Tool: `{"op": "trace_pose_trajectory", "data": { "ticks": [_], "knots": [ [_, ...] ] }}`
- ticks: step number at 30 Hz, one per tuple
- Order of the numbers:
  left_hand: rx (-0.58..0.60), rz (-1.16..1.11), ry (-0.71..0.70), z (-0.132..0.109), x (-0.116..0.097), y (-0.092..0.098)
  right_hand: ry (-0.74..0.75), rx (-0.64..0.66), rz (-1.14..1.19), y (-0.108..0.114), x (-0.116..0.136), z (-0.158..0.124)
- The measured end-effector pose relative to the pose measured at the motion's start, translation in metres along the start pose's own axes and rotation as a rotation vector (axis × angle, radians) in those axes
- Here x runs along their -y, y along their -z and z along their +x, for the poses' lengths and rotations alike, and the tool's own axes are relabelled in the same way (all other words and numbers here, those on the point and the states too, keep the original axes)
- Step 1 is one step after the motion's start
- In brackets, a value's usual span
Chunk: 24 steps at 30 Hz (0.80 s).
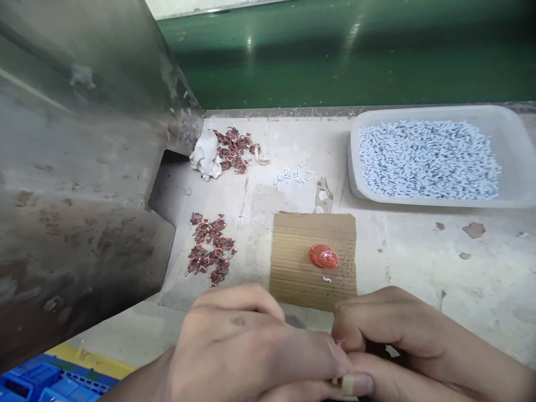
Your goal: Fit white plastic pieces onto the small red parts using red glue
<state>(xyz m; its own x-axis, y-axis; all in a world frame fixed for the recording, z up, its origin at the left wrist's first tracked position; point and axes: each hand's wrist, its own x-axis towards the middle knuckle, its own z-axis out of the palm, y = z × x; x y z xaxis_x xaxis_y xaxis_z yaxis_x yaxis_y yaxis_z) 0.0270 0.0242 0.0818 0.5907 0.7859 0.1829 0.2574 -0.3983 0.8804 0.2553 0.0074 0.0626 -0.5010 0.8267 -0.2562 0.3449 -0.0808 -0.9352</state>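
Observation:
My left hand (247, 346) and my right hand (406, 335) meet at the lower edge of the head view, with their fingertips pinched together. Both are closed; what sits between the fingers is mostly hidden and too small to name. A pale yellowish wrap (350, 385) shows by a fingertip. Just beyond the hands lies a piece of corrugated cardboard (293, 262). On it rest a glossy red disc-like thing (320, 255) and one small white wavy piece (327, 280). Small dark-red parts (211, 248) with thin orange strands lie in a cluster to the left.
A translucent tub (517, 167) of many small pale-blue pieces stands at the right. Loose white pieces (288, 175), a crumpled white cloth (206, 155) and more dark-red parts (234, 148) lie farther back. A metal housing (84, 167) blocks the left; a green belt (314, 61) crosses behind.

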Motion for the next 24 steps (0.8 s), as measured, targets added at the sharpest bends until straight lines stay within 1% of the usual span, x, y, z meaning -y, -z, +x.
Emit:
{"op": "trace_pose_trajectory", "data": {
  "ticks": [3,6,7,11,13,15,18,21,24],
  "knots": [
    [0.061,0.078,-0.034,-0.001,0.002,0.004,-0.010,-0.053,0.016,-0.003,-0.002,-0.001],
    [0.075,0.035,-0.044,-0.006,0.004,0.004,-0.029,-0.085,0.051,-0.002,-0.004,-0.004],
    [0.078,0.004,-0.029,-0.008,0.005,0.003,-0.034,-0.076,0.066,-0.001,-0.005,-0.006],
    [0.056,-0.051,0.065,-0.011,0.001,0.000,-0.061,0.072,0.084,0.002,-0.010,-0.012],
    [0.063,-0.055,0.052,-0.010,0.000,-0.001,-0.042,0.061,0.050,0.001,-0.013,-0.015],
    [0.065,-0.040,0.048,-0.009,-0.001,-0.003,-0.027,0.007,0.066,-0.002,-0.015,-0.017],
    [0.030,-0.035,0.054,-0.009,-0.001,-0.007,-0.065,0.002,0.168,-0.007,-0.016,-0.017],
    [-0.017,-0.061,-0.001,-0.010,0.002,-0.015,-0.147,0.015,0.204,-0.011,-0.015,-0.014],
    [-0.127,-0.002,-0.049,-0.013,0.007,-0.025,-0.238,0.058,0.297,-0.013,-0.013,-0.011]
  ]
}}
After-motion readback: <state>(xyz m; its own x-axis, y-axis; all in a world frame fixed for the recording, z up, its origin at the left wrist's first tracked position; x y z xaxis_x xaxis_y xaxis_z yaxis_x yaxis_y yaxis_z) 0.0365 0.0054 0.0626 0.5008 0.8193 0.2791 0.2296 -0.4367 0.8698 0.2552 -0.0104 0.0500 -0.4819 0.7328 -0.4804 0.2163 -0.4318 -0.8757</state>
